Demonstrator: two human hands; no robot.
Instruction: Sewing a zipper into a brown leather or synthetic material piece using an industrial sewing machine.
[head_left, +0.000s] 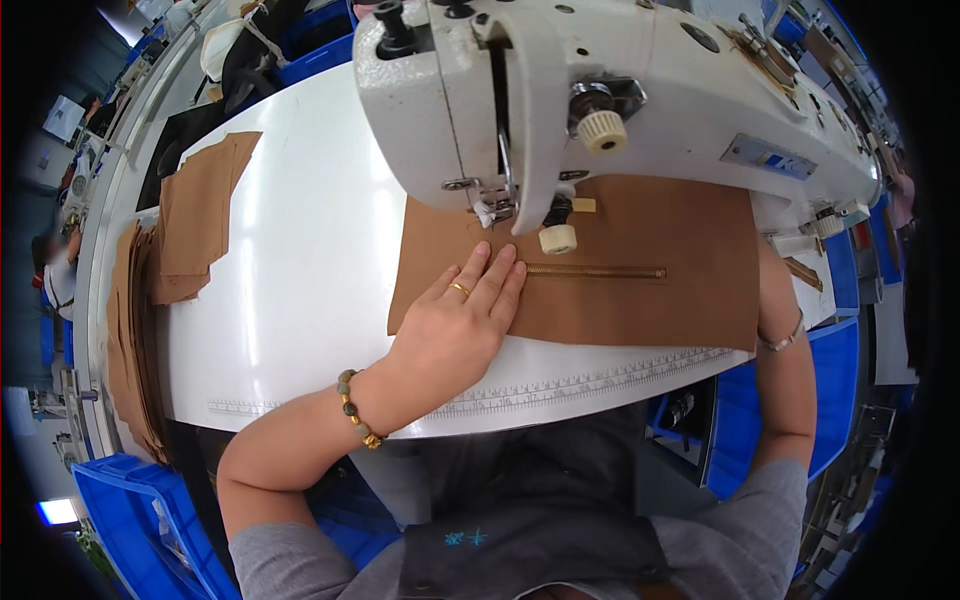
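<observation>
A brown panel [620, 315] of leather-like material lies under the head of a white sewing machine [680, 70]. A brass-coloured zipper [600, 271] runs across its middle, the left end covered by my fingers. My left hand [455, 325] rests flat on the panel with fingers stretched out, the tips just in front of the presser foot [492, 212]. At the panel's right edge, my right hand [775, 290] shows only near the wrist; its fingers are hidden behind the panel and machine, so what they hold cannot be seen.
Several brown cut pieces [205, 215] lie on the left of the white table [290, 270], beside a thick brown stack [130, 340]. A printed ruler scale [600, 385] follows the front edge. Blue bins [150, 520] stand below on both sides.
</observation>
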